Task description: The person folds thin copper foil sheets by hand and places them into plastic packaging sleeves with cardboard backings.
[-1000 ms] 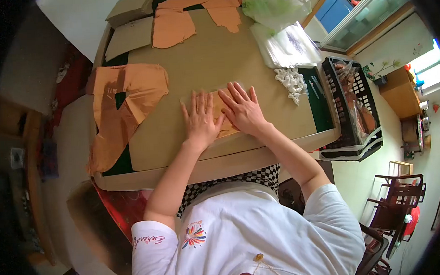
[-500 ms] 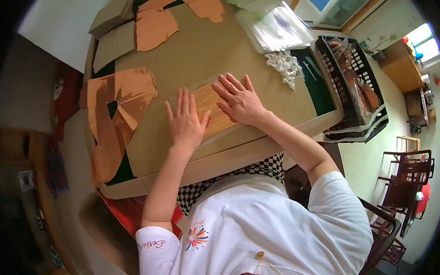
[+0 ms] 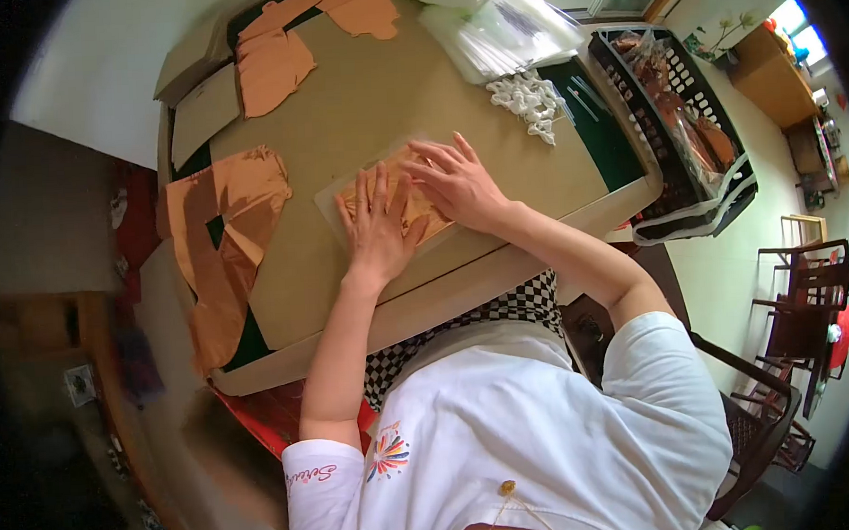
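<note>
A flat, folded piece of copper-orange shiny cloth [image 3: 429, 213] lies on the board, inside what looks like a clear plastic bag [image 3: 326, 205]. My left hand [image 3: 381, 231] rests flat on its left part with the fingers spread. Over the right part lies my right hand [image 3: 464, 187], fingers stretched out and pointing up and left. Both palms face down, and the hands cover much of the packet. To the left, a crumpled copper-orange garment [image 3: 237, 193] hangs partly over the table's edge.
More orange garments [image 3: 274, 71] lie at the far left beside cardboard boxes [image 3: 205, 121]. A stack of clear plastic bags [image 3: 504, 34], white cords [image 3: 528, 104] and thin sticks [image 3: 583, 99] are at the far right. A black crate [image 3: 669, 112] holding bagged items stands past the table's right edge.
My left hand has moved from the packet's left edge onto it. The packet looks turned slightly and more rumpled. My right hand stays on its right part. The camera view has shifted.
</note>
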### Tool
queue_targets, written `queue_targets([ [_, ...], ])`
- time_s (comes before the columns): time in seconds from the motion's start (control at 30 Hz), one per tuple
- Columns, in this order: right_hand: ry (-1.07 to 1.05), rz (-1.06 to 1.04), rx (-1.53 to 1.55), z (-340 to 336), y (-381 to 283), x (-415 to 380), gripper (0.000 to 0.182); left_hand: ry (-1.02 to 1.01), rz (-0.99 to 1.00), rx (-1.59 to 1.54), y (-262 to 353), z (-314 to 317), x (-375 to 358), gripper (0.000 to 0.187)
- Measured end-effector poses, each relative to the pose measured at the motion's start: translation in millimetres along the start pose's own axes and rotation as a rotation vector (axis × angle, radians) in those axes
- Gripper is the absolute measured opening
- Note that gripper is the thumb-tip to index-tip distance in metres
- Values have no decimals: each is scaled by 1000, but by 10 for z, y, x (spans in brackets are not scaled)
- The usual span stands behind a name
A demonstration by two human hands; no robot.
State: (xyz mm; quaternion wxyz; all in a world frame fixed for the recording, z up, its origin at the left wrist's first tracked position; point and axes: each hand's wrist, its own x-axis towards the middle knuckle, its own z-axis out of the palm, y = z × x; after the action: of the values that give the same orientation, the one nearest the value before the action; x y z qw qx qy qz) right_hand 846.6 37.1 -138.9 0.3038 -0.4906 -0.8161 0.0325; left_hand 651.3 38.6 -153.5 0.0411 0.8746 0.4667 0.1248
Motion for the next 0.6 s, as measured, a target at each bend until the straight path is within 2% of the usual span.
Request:
queue_targets([
  [0.07,53,-36,85,-124,27,-221,37,8,22,-28,-14,24,4,66],
  [0.17,12,-55,75,-423,-118,-568,28,22,51,65,-45,68,-12,63],
  [0.3,-3,-21,23,-392,-125,-811,30,-44,53,31,-27,17,8,66],
  [0.43,-42,11,-26,-390,-178,-699,35,-85,62,-7,40,-125,-12,68],
  [0.57,-89,-48,72,-429,-185,-520,42,-66,46,-97,-25,-90,-4,63],
  [0.6,-150,-100,81,-444,-158,-492,43,-65,21,-203,-48,-100,-3,61],
])
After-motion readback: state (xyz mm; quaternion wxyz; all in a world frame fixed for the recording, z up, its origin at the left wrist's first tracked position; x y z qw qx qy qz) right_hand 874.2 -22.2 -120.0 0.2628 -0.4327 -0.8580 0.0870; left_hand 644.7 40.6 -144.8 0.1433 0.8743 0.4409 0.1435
